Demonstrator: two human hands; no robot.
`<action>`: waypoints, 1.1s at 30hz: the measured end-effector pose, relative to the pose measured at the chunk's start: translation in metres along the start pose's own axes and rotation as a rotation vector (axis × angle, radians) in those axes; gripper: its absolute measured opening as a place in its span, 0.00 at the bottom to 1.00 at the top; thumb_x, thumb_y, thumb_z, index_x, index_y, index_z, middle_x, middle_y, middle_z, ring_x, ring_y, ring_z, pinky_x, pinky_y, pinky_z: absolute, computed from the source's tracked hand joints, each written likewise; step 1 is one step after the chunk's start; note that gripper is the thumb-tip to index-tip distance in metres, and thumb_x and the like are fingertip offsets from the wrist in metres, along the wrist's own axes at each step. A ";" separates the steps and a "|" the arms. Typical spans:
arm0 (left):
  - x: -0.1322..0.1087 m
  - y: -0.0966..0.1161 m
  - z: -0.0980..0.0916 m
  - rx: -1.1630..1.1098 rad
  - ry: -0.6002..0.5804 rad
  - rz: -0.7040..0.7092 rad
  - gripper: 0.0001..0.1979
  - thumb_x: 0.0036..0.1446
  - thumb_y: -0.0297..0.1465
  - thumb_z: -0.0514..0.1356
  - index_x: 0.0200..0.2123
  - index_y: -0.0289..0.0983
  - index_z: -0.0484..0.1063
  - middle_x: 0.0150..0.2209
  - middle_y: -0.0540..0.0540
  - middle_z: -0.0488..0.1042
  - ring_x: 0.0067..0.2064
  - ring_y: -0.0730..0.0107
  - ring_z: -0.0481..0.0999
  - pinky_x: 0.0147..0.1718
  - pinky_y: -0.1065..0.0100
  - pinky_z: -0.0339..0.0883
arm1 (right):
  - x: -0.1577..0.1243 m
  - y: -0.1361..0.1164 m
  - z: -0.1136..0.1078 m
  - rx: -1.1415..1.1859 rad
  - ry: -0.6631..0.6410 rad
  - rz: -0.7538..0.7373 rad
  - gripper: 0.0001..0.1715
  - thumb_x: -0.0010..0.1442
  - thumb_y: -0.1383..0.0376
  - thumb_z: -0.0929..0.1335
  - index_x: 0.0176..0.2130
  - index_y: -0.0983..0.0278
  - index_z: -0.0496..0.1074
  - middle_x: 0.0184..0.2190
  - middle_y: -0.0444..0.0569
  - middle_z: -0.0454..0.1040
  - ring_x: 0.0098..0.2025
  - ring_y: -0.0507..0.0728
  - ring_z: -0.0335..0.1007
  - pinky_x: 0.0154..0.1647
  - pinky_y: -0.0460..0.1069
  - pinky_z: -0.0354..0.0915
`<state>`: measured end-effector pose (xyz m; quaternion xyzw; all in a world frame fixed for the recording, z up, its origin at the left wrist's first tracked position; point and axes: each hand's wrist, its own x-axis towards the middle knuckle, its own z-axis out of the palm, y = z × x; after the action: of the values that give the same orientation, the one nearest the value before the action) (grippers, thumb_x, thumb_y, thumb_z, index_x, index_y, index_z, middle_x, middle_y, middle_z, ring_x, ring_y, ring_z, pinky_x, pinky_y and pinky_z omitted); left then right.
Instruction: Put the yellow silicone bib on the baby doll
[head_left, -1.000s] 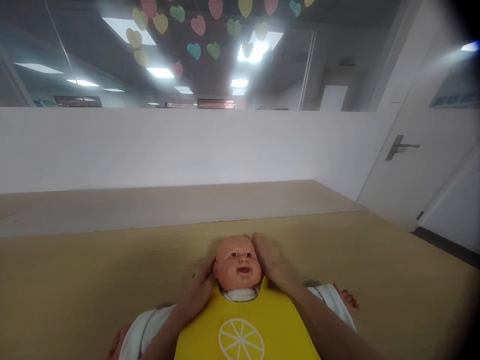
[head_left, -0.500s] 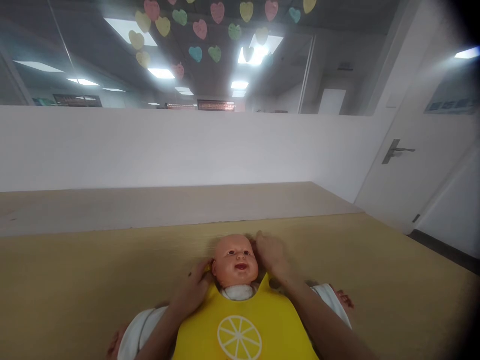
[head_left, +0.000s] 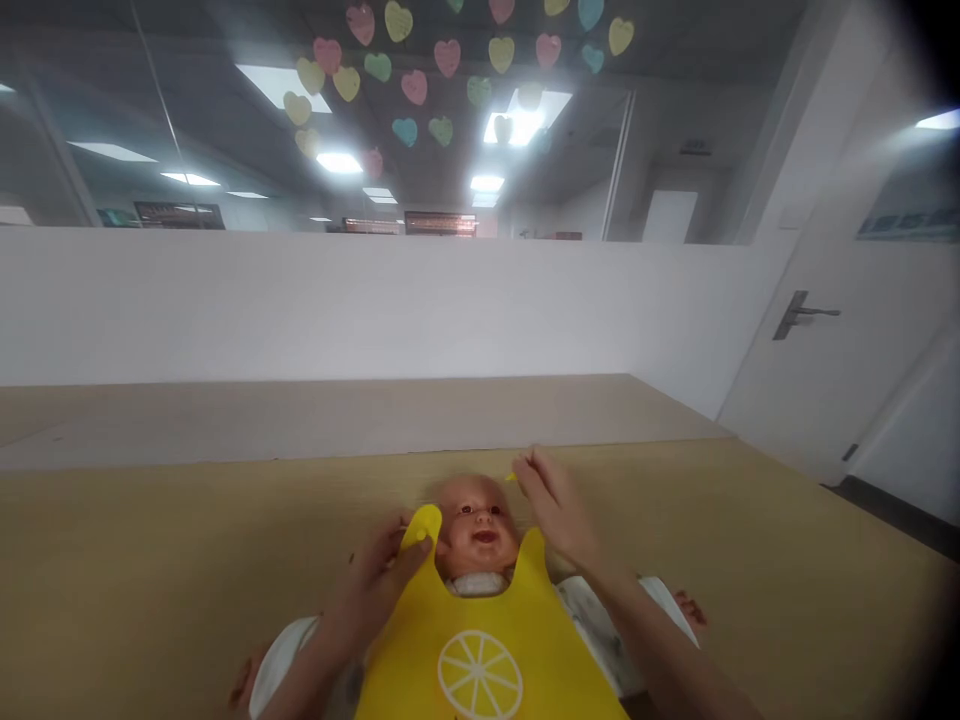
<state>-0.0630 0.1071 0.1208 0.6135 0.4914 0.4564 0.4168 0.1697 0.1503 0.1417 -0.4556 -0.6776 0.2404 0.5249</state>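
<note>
A baby doll in white clothes lies on its back on the wooden table, its head away from me. Over its chest is a yellow bib with a white citrus-slice print. My left hand pinches the bib's left neck strap, which has a round knob, beside the doll's head. On the other side, my right hand is closed near the top of the head, and a small yellow strap tip pokes out from its fingers. Part of the right strap is hidden behind that hand.
The wooden table extends to both sides, with a paler strip along its back. Behind it stands a white low wall under glass with heart-shaped notes. A white door with a metal handle is at the right.
The left strap has been raised into view beside the doll's head in my left hand. My right hand has lifted slightly, and a yellow tip now shows at its fingers. The camera view has tilted slightly.
</note>
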 end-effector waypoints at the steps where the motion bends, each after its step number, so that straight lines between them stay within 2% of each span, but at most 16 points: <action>1: -0.003 0.006 0.003 0.020 -0.036 0.029 0.15 0.56 0.44 0.60 0.34 0.38 0.73 0.33 0.46 0.78 0.35 0.65 0.75 0.33 0.69 0.68 | -0.008 -0.012 0.000 -0.010 -0.038 -0.059 0.15 0.67 0.54 0.58 0.32 0.60 0.58 0.28 0.41 0.64 0.31 0.52 0.63 0.33 0.47 0.59; 4: -0.012 0.020 0.009 0.061 -0.126 0.072 0.14 0.57 0.43 0.59 0.35 0.38 0.75 0.35 0.45 0.79 0.40 0.62 0.76 0.39 0.67 0.68 | -0.030 -0.039 0.004 -0.151 -0.166 -0.335 0.09 0.67 0.58 0.60 0.37 0.61 0.59 0.33 0.45 0.67 0.34 0.53 0.64 0.35 0.48 0.61; 7: -0.024 0.024 0.011 0.165 -0.075 0.079 0.16 0.55 0.43 0.60 0.41 0.41 0.77 0.41 0.45 0.80 0.43 0.58 0.75 0.45 0.63 0.68 | -0.040 -0.047 0.011 -0.331 -0.164 -0.681 0.10 0.66 0.58 0.61 0.37 0.63 0.61 0.36 0.50 0.68 0.37 0.55 0.65 0.33 0.49 0.61; 9: -0.031 0.025 0.009 0.236 -0.052 0.075 0.18 0.55 0.43 0.60 0.46 0.43 0.76 0.46 0.45 0.79 0.47 0.57 0.74 0.49 0.61 0.67 | -0.042 -0.045 0.015 -0.391 -0.159 -0.782 0.11 0.66 0.58 0.61 0.38 0.64 0.64 0.36 0.52 0.68 0.37 0.56 0.65 0.31 0.49 0.60; 11: -0.036 0.026 0.007 0.257 -0.099 0.066 0.19 0.56 0.43 0.59 0.49 0.44 0.75 0.48 0.46 0.78 0.49 0.58 0.74 0.50 0.62 0.67 | -0.043 -0.043 0.016 -0.368 -0.201 -0.801 0.10 0.66 0.62 0.60 0.39 0.64 0.65 0.37 0.52 0.68 0.38 0.56 0.65 0.33 0.50 0.61; 13: -0.038 0.029 0.005 0.240 -0.187 0.058 0.17 0.59 0.43 0.57 0.48 0.43 0.75 0.45 0.47 0.79 0.47 0.60 0.74 0.49 0.63 0.67 | -0.044 -0.044 0.014 -0.299 -0.256 -0.777 0.09 0.65 0.66 0.58 0.38 0.64 0.66 0.37 0.52 0.68 0.39 0.55 0.65 0.37 0.50 0.63; 15: -0.040 0.028 0.004 0.234 -0.219 0.059 0.17 0.60 0.43 0.56 0.47 0.44 0.75 0.43 0.47 0.79 0.45 0.61 0.75 0.49 0.63 0.68 | -0.046 -0.047 0.011 -0.228 -0.317 -0.703 0.10 0.65 0.68 0.57 0.38 0.63 0.66 0.38 0.52 0.68 0.40 0.55 0.65 0.41 0.52 0.64; 18: -0.042 0.019 0.003 0.303 -0.116 0.043 0.18 0.58 0.44 0.57 0.50 0.47 0.74 0.46 0.47 0.79 0.48 0.59 0.75 0.51 0.60 0.68 | -0.049 -0.051 0.006 -0.119 -0.389 -0.515 0.09 0.66 0.66 0.59 0.45 0.61 0.65 0.42 0.51 0.71 0.46 0.56 0.66 0.48 0.53 0.64; 20: -0.046 0.010 0.001 0.354 -0.040 0.048 0.19 0.57 0.45 0.59 0.51 0.50 0.73 0.49 0.48 0.78 0.50 0.58 0.75 0.51 0.60 0.70 | -0.049 -0.054 0.002 -0.044 -0.422 -0.391 0.16 0.66 0.64 0.62 0.54 0.60 0.61 0.48 0.52 0.70 0.51 0.56 0.66 0.52 0.53 0.64; 22: -0.049 0.004 0.000 0.389 -0.010 0.076 0.19 0.56 0.45 0.59 0.51 0.52 0.74 0.49 0.49 0.78 0.50 0.58 0.75 0.50 0.60 0.71 | -0.047 -0.056 -0.002 0.011 -0.470 -0.303 0.20 0.65 0.61 0.64 0.56 0.59 0.61 0.52 0.52 0.68 0.54 0.56 0.65 0.54 0.52 0.63; 26: -0.055 0.004 0.003 0.477 0.027 0.165 0.16 0.57 0.43 0.59 0.49 0.52 0.75 0.49 0.49 0.78 0.51 0.58 0.76 0.51 0.59 0.71 | -0.045 -0.061 -0.013 0.037 -0.616 -0.193 0.11 0.65 0.57 0.65 0.42 0.60 0.70 0.44 0.47 0.72 0.48 0.54 0.68 0.49 0.48 0.64; 29: -0.055 0.008 0.008 0.526 0.041 0.248 0.14 0.57 0.42 0.59 0.46 0.51 0.76 0.49 0.48 0.78 0.51 0.56 0.76 0.51 0.56 0.71 | -0.046 -0.063 -0.019 0.019 -0.659 -0.124 0.11 0.63 0.56 0.67 0.42 0.60 0.70 0.41 0.44 0.74 0.43 0.52 0.69 0.43 0.47 0.63; 33: -0.050 0.010 0.013 0.535 0.051 0.300 0.13 0.57 0.41 0.59 0.44 0.50 0.77 0.47 0.47 0.79 0.49 0.56 0.77 0.50 0.55 0.72 | -0.047 -0.063 -0.022 -0.016 -0.638 -0.111 0.12 0.60 0.55 0.70 0.39 0.60 0.70 0.37 0.42 0.74 0.37 0.51 0.68 0.37 0.45 0.61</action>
<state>-0.0535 0.0555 0.1202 0.7556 0.5084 0.3826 0.1557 0.1688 0.0762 0.1769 -0.3239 -0.8336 0.3367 0.2946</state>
